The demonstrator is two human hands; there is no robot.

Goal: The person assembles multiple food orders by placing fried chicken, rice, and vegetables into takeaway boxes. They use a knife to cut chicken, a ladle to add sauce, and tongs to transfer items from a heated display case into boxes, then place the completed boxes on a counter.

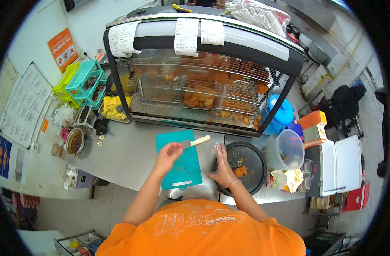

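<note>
My left hand [170, 154], bare, is over the teal cutting board [184, 173] with its fingers curled together. Just beyond its fingertips lies a knife [199, 140] with a cream handle; its blade points at the hand and its tip is hidden. Whether the fingers touch the blade or hold anything, I cannot make out. A clear plastic glove covers my right hand [224, 170], which is open with fingers spread at the left rim of a round black tray [254, 155]. Fried chicken pieces [240, 171] and crumbs lie on that tray. Crumbs dot the board too.
A glass display warmer [195, 121] with fried food on racks stands along the back. A clear tub [284, 149] and a blue lidded container [281, 110] are at right. Teal baskets [86, 81], a yellow-filled tray [115, 107] and a sauce pot [74, 141] stand at left.
</note>
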